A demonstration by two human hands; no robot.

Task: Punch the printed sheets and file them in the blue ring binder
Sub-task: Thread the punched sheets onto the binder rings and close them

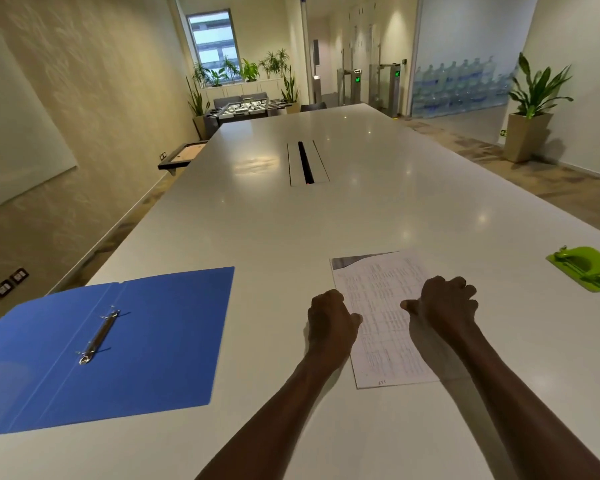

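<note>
Task just starting. Printed sheets lie on table, unpunched. Left hand, right hand curl on sheet edges, maybe gripping. Blue ring binder open left of sheets, green punch right.

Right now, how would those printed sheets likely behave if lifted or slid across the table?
The printed sheets look thin, so they would probably droop when lifted. The table is glossy, so they may slide easily. The stack's edges look uneven, so sheets might fan apart.
</note>
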